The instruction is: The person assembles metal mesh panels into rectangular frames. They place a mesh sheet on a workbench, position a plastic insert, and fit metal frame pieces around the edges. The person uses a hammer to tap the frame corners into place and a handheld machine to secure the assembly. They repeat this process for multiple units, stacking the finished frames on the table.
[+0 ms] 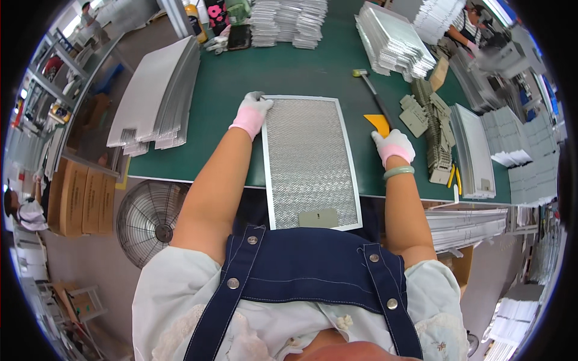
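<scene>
A flat mesh filter panel (310, 150) with a thin white frame extends from the table over its front edge toward my body. My left hand (253, 114), in a white and pink glove, grips the panel's far left corner. A small grey-green plate (318, 218) lies at its near end. My gloved right hand (394, 148) is closed to the right of the panel. Right at its fingers are a yellow triangular scraper (378, 124) and the dark handle of a hammer (376, 93); which of them it grips cannot be made out.
On the green table (295, 69) stand stacks of panels to the left (156, 90) and far right (394, 42). Grey-green plates (433, 126) and yellow pliers (456, 178) lie right of my hand. A floor fan (153, 222) stands left; a co-worker (466, 27) is at far right.
</scene>
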Available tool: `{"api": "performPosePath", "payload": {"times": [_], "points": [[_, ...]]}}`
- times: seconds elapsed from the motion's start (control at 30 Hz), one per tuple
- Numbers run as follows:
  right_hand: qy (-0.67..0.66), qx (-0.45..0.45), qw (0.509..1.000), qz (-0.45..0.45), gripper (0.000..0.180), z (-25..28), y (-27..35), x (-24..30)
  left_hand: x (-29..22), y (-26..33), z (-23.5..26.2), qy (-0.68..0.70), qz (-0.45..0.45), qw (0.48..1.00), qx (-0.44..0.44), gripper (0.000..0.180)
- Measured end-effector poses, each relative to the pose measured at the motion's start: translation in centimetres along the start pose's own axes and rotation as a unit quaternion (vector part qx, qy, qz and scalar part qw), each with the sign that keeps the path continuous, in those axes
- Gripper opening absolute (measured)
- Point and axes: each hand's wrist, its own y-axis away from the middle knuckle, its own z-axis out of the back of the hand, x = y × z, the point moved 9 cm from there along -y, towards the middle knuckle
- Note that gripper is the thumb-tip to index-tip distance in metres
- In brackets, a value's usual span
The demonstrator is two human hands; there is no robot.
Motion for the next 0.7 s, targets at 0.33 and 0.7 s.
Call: {"api": "performPosePath", "payload": {"times": [0.33, 0.7], "points": [[-0.240, -0.021, 0.968, 0.071, 0.048, -3.5, -1.9, -3.2, -0.9, 1.2, -1.3, 0.106, 0.022, 0.992, 0.066, 0.075], [0.006, 0.025, 0.997, 0.066, 0.052, -1.5, -1.6, 2.8, -0.9, 0.7, -1.0, 0.065, -0.013, 0.997, 0.049, 0.076]]}}
